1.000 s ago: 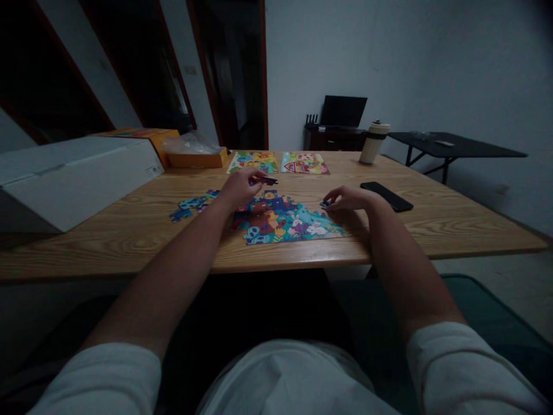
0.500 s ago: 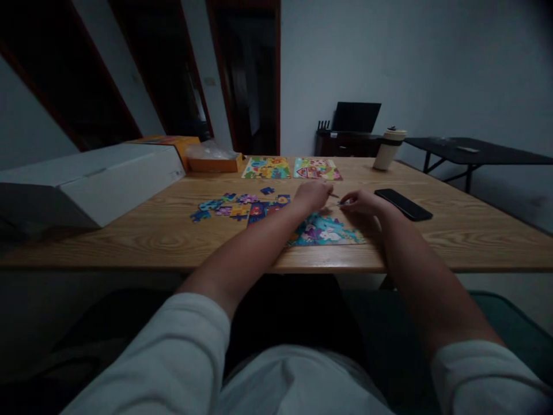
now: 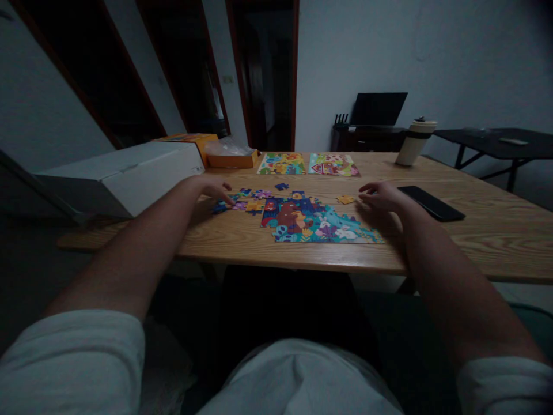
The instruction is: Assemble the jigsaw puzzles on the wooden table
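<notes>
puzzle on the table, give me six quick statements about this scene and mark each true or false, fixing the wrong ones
1. The partly assembled puzzle lies on the wooden table. True.
2. The left hand is at the loose pieces left of the puzzle. True.
3. The black phone lies left of the puzzle. False: the black phone lies to its right.
4. The yellow piece is joined to the puzzle. False: the yellow piece lies apart from it, near the right hand.
5. The two picture sheets lie stacked. False: the picture sheets lie side by side.
6. The cup stands upright. True.
</notes>
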`<state>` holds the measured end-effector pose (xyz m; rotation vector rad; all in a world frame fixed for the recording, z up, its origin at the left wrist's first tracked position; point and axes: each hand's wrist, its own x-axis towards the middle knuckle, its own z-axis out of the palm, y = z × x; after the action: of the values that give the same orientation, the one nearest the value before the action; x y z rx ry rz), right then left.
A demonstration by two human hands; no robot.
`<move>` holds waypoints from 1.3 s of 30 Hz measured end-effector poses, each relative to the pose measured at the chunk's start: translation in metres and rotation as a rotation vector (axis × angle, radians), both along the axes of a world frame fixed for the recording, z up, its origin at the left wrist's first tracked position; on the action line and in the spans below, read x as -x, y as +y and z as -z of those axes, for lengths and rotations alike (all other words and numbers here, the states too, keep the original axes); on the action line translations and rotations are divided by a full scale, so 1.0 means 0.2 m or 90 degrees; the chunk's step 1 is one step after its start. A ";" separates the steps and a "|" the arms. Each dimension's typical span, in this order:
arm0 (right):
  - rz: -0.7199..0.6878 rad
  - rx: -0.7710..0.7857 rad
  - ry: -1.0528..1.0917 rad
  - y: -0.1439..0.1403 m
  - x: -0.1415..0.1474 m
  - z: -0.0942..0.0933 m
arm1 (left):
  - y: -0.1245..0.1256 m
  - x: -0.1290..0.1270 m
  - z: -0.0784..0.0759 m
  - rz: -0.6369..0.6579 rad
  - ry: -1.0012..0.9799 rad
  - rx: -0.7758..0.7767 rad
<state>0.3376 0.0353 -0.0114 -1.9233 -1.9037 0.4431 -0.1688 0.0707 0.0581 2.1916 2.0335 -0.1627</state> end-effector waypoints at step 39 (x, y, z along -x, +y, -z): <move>-0.117 -0.124 0.097 -0.06 0.12 -0.04 | 0.12 -0.21 0.22 0.009 -0.021 -0.130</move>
<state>0.3145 0.0235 -0.0033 -1.5550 -1.9534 0.4278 -0.1258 0.0949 0.0138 2.3087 2.1000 0.0834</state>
